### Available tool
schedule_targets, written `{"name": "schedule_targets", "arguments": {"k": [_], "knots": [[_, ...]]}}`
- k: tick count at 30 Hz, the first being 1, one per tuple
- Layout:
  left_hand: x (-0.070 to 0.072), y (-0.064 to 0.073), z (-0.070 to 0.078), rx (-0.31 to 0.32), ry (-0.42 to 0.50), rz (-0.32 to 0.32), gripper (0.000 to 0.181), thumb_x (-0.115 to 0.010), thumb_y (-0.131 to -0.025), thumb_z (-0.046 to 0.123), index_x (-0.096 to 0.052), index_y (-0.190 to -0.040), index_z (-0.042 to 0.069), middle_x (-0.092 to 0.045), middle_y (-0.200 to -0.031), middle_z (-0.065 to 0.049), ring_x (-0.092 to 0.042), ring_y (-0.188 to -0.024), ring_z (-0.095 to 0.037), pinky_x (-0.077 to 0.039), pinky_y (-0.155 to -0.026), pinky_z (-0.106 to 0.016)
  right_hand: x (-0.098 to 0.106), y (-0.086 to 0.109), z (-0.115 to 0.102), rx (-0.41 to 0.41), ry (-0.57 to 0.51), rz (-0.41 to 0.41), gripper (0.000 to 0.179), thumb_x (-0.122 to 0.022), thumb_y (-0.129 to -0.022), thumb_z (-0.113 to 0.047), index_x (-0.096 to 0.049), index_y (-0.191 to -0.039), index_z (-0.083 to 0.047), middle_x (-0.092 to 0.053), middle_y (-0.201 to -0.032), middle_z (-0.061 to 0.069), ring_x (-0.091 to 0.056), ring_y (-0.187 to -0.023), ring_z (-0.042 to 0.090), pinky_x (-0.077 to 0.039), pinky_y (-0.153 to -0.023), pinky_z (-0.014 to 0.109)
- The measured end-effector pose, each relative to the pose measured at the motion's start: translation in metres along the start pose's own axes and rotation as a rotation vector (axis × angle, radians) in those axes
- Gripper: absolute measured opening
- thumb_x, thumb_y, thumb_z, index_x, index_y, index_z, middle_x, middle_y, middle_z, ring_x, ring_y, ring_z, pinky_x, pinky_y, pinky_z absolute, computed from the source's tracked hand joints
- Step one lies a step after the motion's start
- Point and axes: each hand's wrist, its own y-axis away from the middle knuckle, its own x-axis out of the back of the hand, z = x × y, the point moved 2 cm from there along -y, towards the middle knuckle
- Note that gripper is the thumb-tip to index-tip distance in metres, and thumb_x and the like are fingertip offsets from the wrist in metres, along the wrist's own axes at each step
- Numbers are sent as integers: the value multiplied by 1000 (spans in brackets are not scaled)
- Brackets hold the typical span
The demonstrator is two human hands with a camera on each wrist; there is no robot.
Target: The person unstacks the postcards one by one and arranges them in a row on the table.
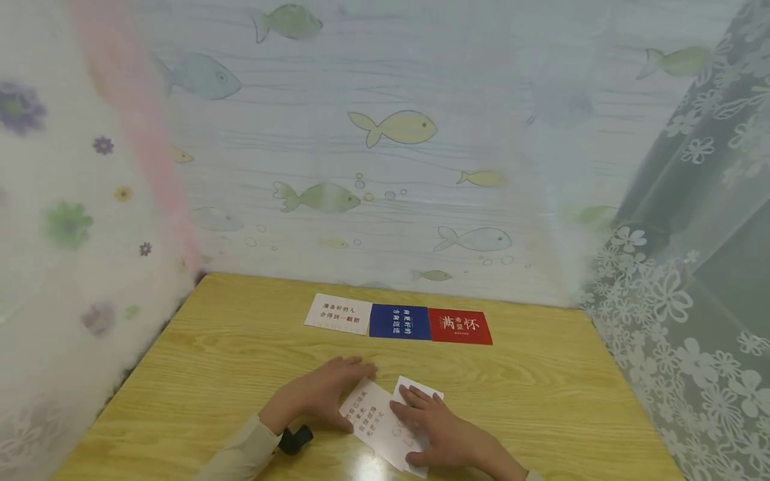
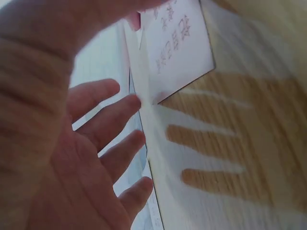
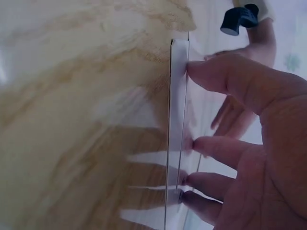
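Observation:
A white card with printed characters (image 1: 367, 417) lies slanted on the table, overlapping another white card (image 1: 423, 385) beneath it. My right hand (image 1: 442, 431) rests its fingertips and thumb on these cards, the fingers spread. In the right wrist view the cards (image 3: 177, 110) appear edge-on, with my right fingertips touching the top face. My left hand (image 1: 327, 394) is at the printed card's left end, thumb close to its edge. The left wrist view shows spread left fingers (image 2: 117, 124) apart from the card (image 2: 182, 52); whether the thumb touches it is hard to tell.
Toward the table's far side lie a white card (image 1: 339, 314), a blue card (image 1: 400, 322) and a red card (image 1: 460, 326) in a row. The wooden table (image 1: 240, 341) meets fish-printed fabric (image 1: 391, 220) behind and a lace curtain (image 1: 680, 347) at right.

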Motion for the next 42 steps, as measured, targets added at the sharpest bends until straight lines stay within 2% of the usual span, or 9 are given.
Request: {"name": "schedule_targets", "arguments": {"k": [4,10,15,21,25,29,32,37,42], "knots": [[-3,3,2,17,-19,-15,97,-92,-68,40,-49,-152,19,-54,-151,2,-46,-143,-27,-26,-124,-52,0,1,1,11,-24,-9,76,-76,-86,-33,-46,-155,-19,-32,-166,12,-27,-153,35,-24,-118,69],[-2,10,5,16,-105,13,92,-90,-69,42,-52,-149,17,-59,-145,5,-52,-135,-21,-29,-123,-51,-1,4,4,25,-54,9,79,-76,-88,-32,-41,-156,-11,-32,-166,11,-26,-153,35,-24,-119,67],[-3,17,8,23,-143,54,86,-89,-70,48,-59,-143,13,-62,-141,0,-54,-133,-23,-32,-121,-52,-1,6,6,18,-20,28,87,-79,-85,-40,-39,-156,-7,-31,-166,13,-24,-153,39,-25,-119,67],[-3,26,10,31,-159,76,81,-86,-72,52,-63,-138,12,-63,-135,-1,-55,-129,-21,-32,-122,-48,1,8,8,-28,39,48,98,-79,-80,-53,-38,-157,-7,-29,-166,14,-22,-154,41,-23,-120,67],[-1,33,7,38,-155,76,83,-85,-72,55,-62,-138,11,-58,-143,-7,-51,-136,-26,-30,-123,-51,1,8,10,-64,54,38,104,-77,-79,-63,-37,-158,-10,-27,-168,13,-19,-154,42,-20,-122,66],[2,41,0,77,-128,55,92,-83,-72,59,-56,-146,11,-43,-159,-14,-38,-148,-38,-25,-123,-57,0,7,12,-109,64,15,106,-73,-78,-69,-35,-159,-14,-24,-169,9,-16,-156,40,-17,-123,64],[3,44,-5,106,-83,26,97,-80,-73,63,-51,-151,13,-36,-163,-15,-30,-151,-42,-22,-123,-61,0,7,11,-122,77,9,106,-73,-78,-70,-35,-160,-13,-23,-169,9,-15,-156,40,-16,-123,64],[0,47,-10,136,-28,-8,98,-77,-75,67,-49,-153,16,-32,-165,-13,-25,-152,-42,-19,-124,-61,0,7,10,-122,109,6,106,-74,-78,-67,-36,-159,-11,-22,-169,10,-14,-156,41,-16,-123,65],[-3,47,-11,140,-27,2,94,-76,-76,67,-52,-151,15,-34,-164,-13,-26,-152,-41,-20,-124,-60,0,6,9,-123,148,6,105,-75,-77,-66,-39,-157,-10,-25,-169,10,-15,-156,40,-15,-124,64]]}}
